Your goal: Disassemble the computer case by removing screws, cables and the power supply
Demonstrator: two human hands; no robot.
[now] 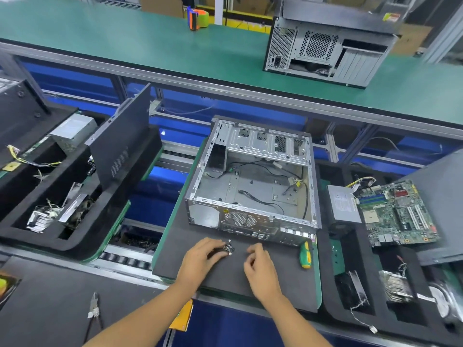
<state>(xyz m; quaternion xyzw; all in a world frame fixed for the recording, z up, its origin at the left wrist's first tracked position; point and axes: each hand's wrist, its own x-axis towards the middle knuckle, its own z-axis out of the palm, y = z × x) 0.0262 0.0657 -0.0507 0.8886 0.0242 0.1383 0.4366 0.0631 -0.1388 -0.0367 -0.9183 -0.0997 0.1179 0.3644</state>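
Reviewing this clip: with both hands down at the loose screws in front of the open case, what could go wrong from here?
1. The small screws lie loose on the dark foam mat by the left hand; a sweep of either hand could scatter them or send them off the edge.
2. The screwdriver lies near the mat's right edge, close to the right hand; a nudge might roll it off.
3. Black cables remain inside the case; lifting it now could snag them.
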